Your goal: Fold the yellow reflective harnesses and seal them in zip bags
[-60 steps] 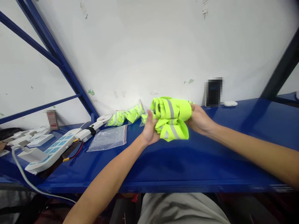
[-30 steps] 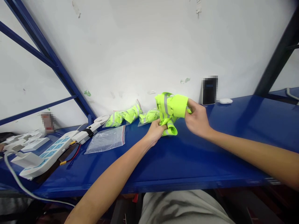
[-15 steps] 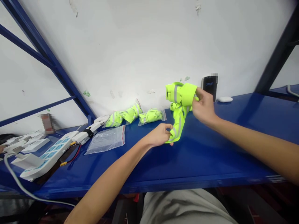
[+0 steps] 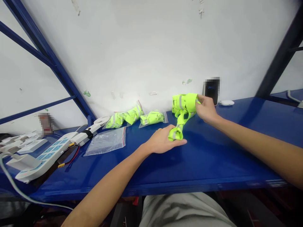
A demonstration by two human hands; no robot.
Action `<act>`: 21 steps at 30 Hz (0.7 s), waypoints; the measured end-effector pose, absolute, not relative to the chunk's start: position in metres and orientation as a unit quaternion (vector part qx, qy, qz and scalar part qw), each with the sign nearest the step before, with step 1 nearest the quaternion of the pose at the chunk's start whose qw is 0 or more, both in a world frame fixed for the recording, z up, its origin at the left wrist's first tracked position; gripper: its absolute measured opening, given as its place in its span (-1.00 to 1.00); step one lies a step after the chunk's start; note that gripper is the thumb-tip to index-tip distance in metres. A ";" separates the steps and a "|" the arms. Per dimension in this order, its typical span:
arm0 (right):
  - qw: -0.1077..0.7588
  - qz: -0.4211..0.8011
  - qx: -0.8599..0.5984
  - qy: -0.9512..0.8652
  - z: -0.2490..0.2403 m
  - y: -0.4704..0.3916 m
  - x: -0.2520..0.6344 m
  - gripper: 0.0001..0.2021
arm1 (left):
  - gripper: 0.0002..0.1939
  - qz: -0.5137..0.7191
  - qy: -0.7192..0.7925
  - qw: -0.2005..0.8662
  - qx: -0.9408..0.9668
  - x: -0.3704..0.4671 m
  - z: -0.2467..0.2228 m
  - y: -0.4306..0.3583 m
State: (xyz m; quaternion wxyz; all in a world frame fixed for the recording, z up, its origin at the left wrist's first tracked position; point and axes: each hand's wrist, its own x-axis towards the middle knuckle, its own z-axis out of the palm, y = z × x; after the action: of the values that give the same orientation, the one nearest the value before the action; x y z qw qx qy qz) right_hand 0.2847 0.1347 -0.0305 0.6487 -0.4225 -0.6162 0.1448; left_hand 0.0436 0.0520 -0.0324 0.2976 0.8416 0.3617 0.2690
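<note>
A neon-yellow reflective strap [image 4: 184,101] with grey stripes is bunched in a loose roll over the back of the blue tabletop. My right hand [image 4: 207,108] pinches the roll's right end between thumb and fingers. From the roll a length of strap runs down toward me, ending in a curl at my left hand [image 4: 163,140]. The left hand cups that curl, thumb stretched out beneath it and the other fingers partly hidden. Left of the hands lies a flat clear zip bag [image 4: 106,142]. Similar yellow straps in clear bags [image 4: 152,117] rest against the wall.
A white power strip [image 4: 48,153] with plugs and a cable lies at the left, beside a small white fan [image 4: 101,120]. A phone [image 4: 211,91] leans on the wall at the right, near a white case [image 4: 227,102]. Blue shelf posts [image 4: 56,67] rise at both sides.
My right hand has lowered the rolled strap toward the tabletop. My left hand has turned and loosened, its thumb now extended, and the strap's lower end has curled up in it.
</note>
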 end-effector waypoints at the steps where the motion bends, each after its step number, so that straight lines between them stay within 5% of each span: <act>1: 0.641 0.140 -0.432 -0.618 -0.031 0.133 0.283 -0.72 | -0.57 0.288 0.365 0.341 0.817 0.044 -0.033 0.054; 6: 0.641 0.158 -0.426 -0.618 -0.028 0.122 0.271 -0.72 | -0.58 0.356 0.303 0.600 0.649 0.045 -0.033 0.061; 9: 0.644 0.153 -0.419 -0.621 -0.026 0.118 0.266 -0.71 | -0.64 0.354 0.275 0.649 0.614 0.047 -0.036 0.064; 16: 0.655 0.147 -0.432 -0.602 -0.025 0.114 0.262 -0.70 | -0.70 0.482 0.358 0.501 0.624 0.048 -0.049 0.082; 21: 0.674 0.135 -0.406 -0.602 -0.023 0.109 0.256 -0.69 | -0.80 0.541 0.496 0.215 0.644 0.033 -0.045 0.092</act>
State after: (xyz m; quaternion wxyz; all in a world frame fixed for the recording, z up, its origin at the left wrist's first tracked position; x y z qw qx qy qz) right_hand 0.2564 0.1094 -0.0232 0.6741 -0.4063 -0.6020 0.1346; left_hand 0.0331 0.0919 -0.0455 0.2151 0.6442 0.4960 0.5410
